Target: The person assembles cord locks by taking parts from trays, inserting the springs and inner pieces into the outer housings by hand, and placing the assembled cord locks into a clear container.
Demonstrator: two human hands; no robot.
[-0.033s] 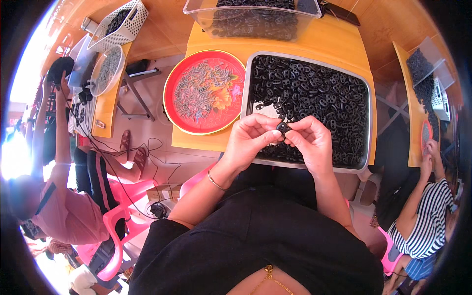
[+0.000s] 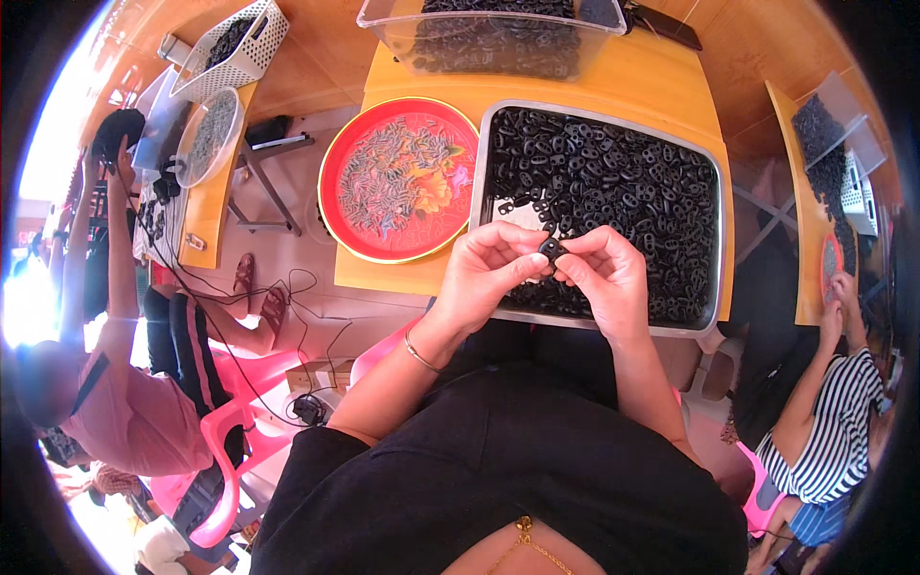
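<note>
Between the fingertips of both hands is one small black plastic cord lock [image 2: 551,248] with holes in it. My left hand [image 2: 487,265] pinches it from the left, and my right hand [image 2: 609,276] pinches it from the right. Both hands hover over the near left part of a metal tray [image 2: 720,240], which is filled with many loose black cord locks [image 2: 623,192]. A patch of the tray's bottom shows just beyond my left fingers. Left of it sits a round red tray [image 2: 331,182] with a flower print, strewn with small metal springs [image 2: 383,172].
At the table's [image 2: 661,81] far side stands a clear plastic bin [image 2: 498,48] of black parts. Side tables hold a white basket [image 2: 254,53], a clear bowl [image 2: 211,139] and more parts. Co-workers sit left [image 2: 134,412] and right [image 2: 824,422]. Cables [image 2: 297,355] trail over the floor at left.
</note>
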